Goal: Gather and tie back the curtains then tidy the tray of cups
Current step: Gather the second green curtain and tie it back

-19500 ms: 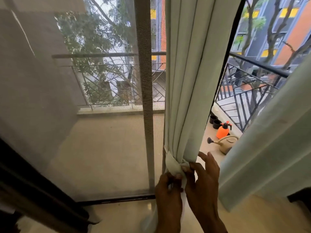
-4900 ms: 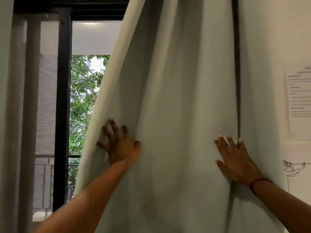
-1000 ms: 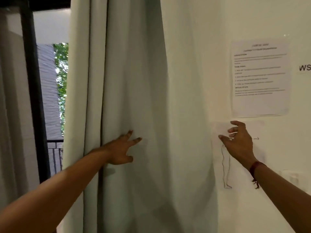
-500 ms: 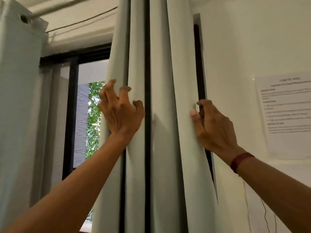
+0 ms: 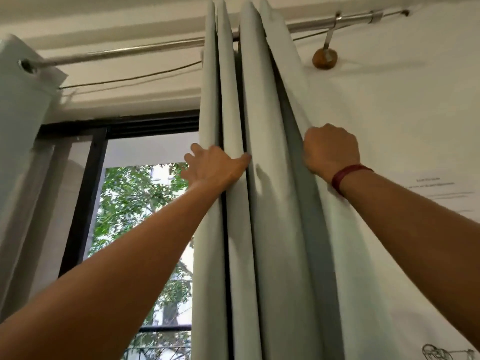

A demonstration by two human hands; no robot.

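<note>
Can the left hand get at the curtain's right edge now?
Probably yes: only gathered folds of the curtain lie between the left hand and that edge, which the right hand grips.

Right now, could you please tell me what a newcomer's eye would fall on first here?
First comes the pale curtain, bunched into tall folds at centre under a metal rod. The left hand grips its left folds and the right hand grips its right edge; green leaves show outside at lower left.

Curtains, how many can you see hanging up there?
2. The left curtain hangs at the far left edge; the middle curtain is bunched between the left hand and right hand. More may be out of view.
</note>
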